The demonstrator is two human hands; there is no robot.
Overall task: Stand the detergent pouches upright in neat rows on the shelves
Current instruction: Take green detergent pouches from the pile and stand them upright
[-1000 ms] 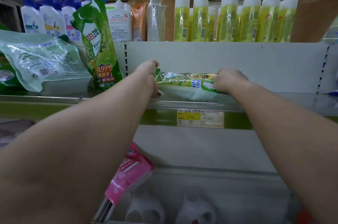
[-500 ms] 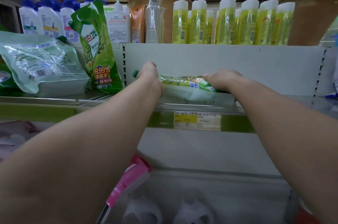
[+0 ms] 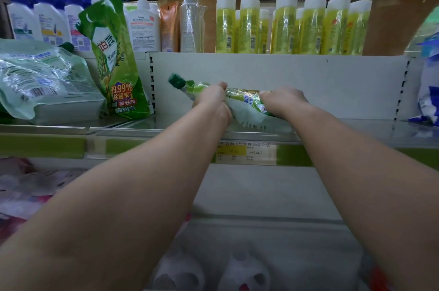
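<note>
Both hands, left hand (image 3: 211, 100) and right hand (image 3: 282, 100), grasp the pouch (image 3: 244, 105), now tilted cap-up off the shelf (image 3: 356, 129); standing it comes next.

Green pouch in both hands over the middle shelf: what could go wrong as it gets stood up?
1. The green pouch lies sideways and soft between the left hand and right hand; it may slump once released.
2. Its green cap points toward the leaning pouch, which could be knocked over.
</note>
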